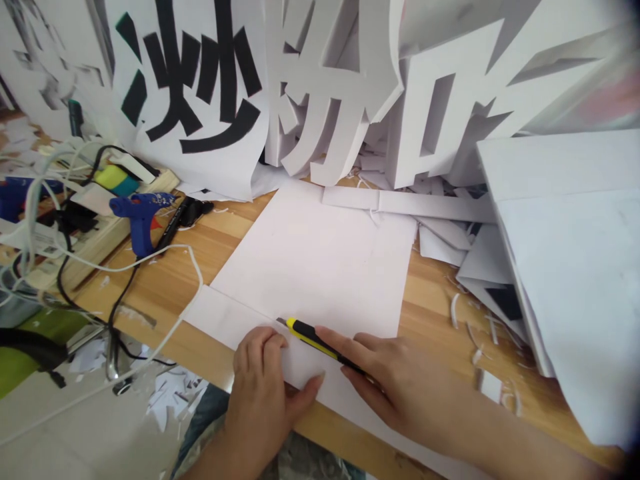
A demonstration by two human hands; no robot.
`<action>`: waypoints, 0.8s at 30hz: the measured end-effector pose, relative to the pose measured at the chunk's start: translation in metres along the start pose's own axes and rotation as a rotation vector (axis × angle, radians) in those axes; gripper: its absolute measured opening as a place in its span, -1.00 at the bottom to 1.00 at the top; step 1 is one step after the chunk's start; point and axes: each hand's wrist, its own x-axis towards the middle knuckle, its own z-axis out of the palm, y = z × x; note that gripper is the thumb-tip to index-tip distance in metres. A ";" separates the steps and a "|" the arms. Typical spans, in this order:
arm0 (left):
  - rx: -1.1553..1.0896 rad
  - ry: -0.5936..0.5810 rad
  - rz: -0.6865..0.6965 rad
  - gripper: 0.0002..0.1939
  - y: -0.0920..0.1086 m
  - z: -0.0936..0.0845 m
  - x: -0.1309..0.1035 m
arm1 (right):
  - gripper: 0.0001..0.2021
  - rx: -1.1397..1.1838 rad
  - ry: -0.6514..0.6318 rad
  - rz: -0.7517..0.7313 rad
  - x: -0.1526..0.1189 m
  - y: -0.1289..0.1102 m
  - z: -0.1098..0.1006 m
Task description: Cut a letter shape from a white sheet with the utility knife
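Observation:
A large white board lies on the wooden table, with a line running between it and a narrow white strip along its near side. My right hand is closed around a black and yellow utility knife, index finger stretched along its top. The knife's blade tip touches that line, pointing left. Just below the tip, my left hand has its fingers curled onto the strip and its thumb by the strip's near edge. Part of the strip is hidden under my hands and right forearm.
Large white cut-out characters and a sheet with a black printed character stand behind. A blue glue gun, a black marker and tangled cables lie left. White boards are stacked right, near scraps.

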 end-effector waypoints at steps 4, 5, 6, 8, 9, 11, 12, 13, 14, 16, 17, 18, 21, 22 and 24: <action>0.013 -0.012 0.012 -0.52 -0.001 -0.001 0.000 | -0.48 -0.031 -0.008 -0.027 0.002 0.001 -0.001; 0.014 -0.009 0.014 -0.52 -0.001 -0.001 0.001 | -0.48 -0.040 -0.008 -0.033 0.002 0.001 -0.001; 0.015 -0.004 0.014 -0.52 0.000 -0.001 0.001 | -0.48 -0.052 -0.007 -0.041 0.002 0.000 -0.001; 0.017 0.000 0.014 -0.53 0.000 -0.001 0.002 | -0.47 -0.092 -0.003 -0.060 0.003 -0.002 -0.001; 0.019 0.001 0.013 -0.52 0.000 -0.001 0.002 | -0.46 -0.119 0.000 -0.070 0.004 -0.003 0.000; 0.021 0.000 0.014 -0.52 0.001 -0.001 0.002 | -0.44 -0.188 -0.014 -0.089 0.005 -0.007 0.002; 0.023 0.000 0.015 -0.52 0.001 -0.001 0.002 | -0.42 -0.225 -0.032 -0.101 0.005 -0.008 0.002; 0.024 0.001 0.017 -0.53 0.001 -0.001 0.002 | -0.40 -0.257 -0.056 -0.115 0.006 -0.010 0.002; 0.024 0.002 0.018 -0.53 0.001 -0.001 0.002 | -0.39 -0.279 -0.080 -0.128 0.006 -0.011 0.000; 0.022 -0.004 0.012 -0.53 0.001 -0.001 0.001 | -0.38 -0.287 -0.107 -0.136 0.008 -0.012 -0.005; 0.020 -0.007 0.007 -0.52 0.001 -0.001 0.001 | -0.39 -0.277 -0.111 -0.128 0.008 -0.013 -0.009; 0.019 -0.009 0.003 -0.52 0.001 -0.001 0.002 | -0.39 -0.264 -0.116 -0.115 0.009 -0.013 -0.014; 0.022 -0.012 -0.001 -0.53 0.001 0.000 0.002 | -0.42 -0.243 -0.170 -0.087 0.013 -0.016 -0.027; 0.023 -0.010 -0.001 -0.53 0.001 0.000 0.002 | -0.41 -0.243 -0.191 -0.086 0.014 -0.016 -0.030; 0.024 -0.008 -0.003 -0.53 0.001 0.000 0.002 | -0.40 -0.243 -0.214 -0.094 0.014 -0.017 -0.033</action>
